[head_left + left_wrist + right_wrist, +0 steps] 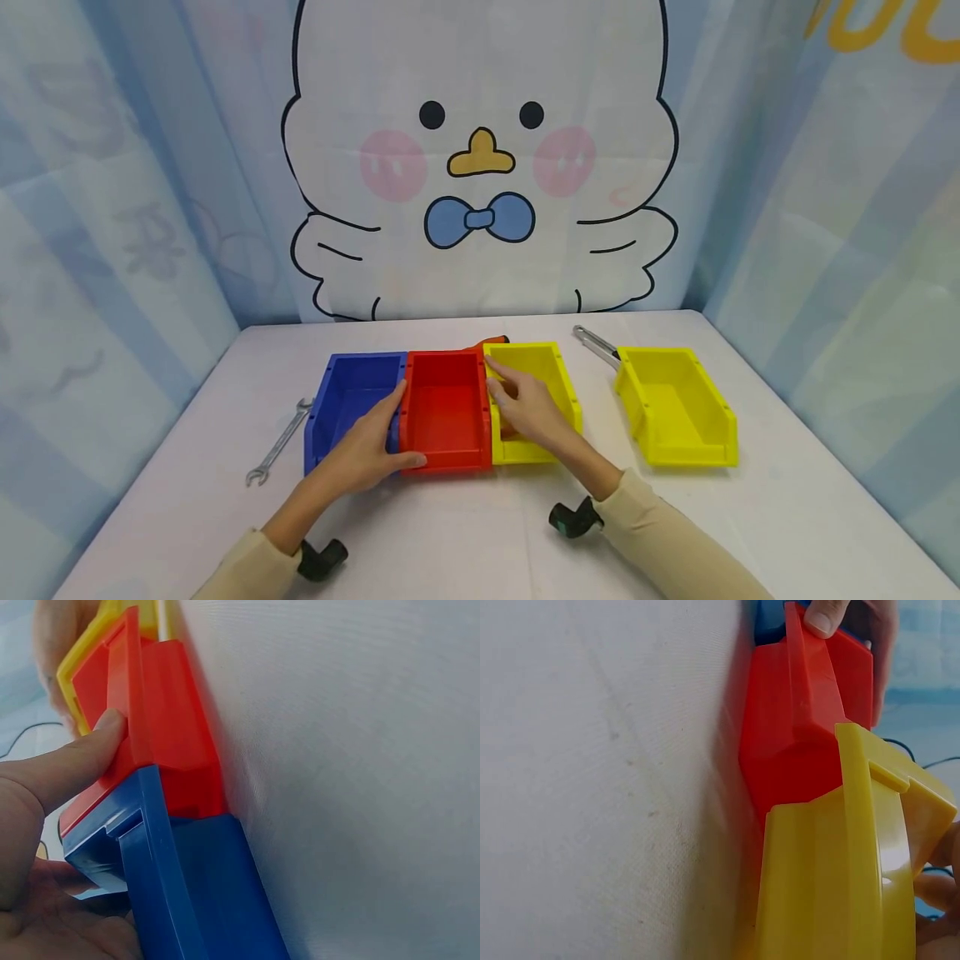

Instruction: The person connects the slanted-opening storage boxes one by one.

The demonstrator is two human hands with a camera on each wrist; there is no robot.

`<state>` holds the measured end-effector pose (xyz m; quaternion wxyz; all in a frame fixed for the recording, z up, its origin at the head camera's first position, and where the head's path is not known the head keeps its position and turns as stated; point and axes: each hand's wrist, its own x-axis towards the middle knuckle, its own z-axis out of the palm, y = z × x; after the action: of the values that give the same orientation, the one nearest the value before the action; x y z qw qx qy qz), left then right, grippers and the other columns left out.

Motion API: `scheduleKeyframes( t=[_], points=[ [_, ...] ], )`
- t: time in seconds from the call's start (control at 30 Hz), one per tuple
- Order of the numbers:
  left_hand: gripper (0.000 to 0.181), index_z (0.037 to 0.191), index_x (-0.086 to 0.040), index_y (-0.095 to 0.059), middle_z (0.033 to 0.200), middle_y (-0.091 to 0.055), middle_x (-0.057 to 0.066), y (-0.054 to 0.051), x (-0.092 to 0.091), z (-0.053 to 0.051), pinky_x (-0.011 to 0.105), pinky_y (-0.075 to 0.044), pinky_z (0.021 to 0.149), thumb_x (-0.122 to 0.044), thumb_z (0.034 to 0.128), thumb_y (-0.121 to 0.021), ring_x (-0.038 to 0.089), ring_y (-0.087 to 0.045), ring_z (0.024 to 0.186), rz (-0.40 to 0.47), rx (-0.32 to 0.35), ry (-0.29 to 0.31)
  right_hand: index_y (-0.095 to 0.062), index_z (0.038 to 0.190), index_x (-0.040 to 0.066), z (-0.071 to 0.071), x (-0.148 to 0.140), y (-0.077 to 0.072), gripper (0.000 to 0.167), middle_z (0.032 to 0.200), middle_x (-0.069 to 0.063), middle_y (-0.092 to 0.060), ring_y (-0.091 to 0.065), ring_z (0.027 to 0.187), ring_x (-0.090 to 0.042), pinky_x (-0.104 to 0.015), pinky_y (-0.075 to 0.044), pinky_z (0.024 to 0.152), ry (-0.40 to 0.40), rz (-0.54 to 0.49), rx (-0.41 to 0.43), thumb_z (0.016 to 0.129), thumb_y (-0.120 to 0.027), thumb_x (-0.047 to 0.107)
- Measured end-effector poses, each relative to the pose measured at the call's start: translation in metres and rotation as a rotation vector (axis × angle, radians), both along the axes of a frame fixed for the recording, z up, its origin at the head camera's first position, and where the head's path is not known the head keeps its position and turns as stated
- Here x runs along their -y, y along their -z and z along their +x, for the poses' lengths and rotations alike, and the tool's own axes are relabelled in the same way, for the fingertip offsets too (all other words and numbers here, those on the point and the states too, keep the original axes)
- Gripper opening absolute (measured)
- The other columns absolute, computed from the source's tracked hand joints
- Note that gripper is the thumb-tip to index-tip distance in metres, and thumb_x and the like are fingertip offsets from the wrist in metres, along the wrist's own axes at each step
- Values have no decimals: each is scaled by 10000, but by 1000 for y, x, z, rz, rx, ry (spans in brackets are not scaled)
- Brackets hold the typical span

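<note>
A blue bin (pixel 345 387), a red bin (pixel 447 408) and a yellow bin (pixel 551 375) stand side by side, touching or nearly so. My left hand (pixel 363 450) reaches across the blue bin. Its fairly straight fingers rest along the red bin's left wall, and its thumb (pixel 101 742) touches the red front lip. Over the yellow bin, my right hand (pixel 531 408) rests extended fingertips at the wall beside the red one. Part of that hand dips inside the yellow bin, so some fingers are hidden.
A second yellow bin (pixel 678 408) stands apart at the right. Behind its left corner lies a silver wrench (pixel 596 343), partly covered. An open-ended wrench (pixel 277 443) lies left of the blue bin. Something orange-red with a black tip (pixel 492 341) shows behind the row.
</note>
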<state>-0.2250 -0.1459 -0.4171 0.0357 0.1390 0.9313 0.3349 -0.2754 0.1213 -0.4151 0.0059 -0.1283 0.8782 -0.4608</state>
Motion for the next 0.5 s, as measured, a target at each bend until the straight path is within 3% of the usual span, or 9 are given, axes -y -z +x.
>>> scheduleKeyframes(
  t=[0.5],
  points=[
    [1128,1704,-64,-145,1731,-300,238,-1,1,1,656,-440,1183,-281,877,-881,490,-352,1571,5,4,4,-432,1628,254,-1,1,4,538,706,3,-441,-408,566,-140,-179,-381,541,6,0,12,1107,-561,289]
  ],
)
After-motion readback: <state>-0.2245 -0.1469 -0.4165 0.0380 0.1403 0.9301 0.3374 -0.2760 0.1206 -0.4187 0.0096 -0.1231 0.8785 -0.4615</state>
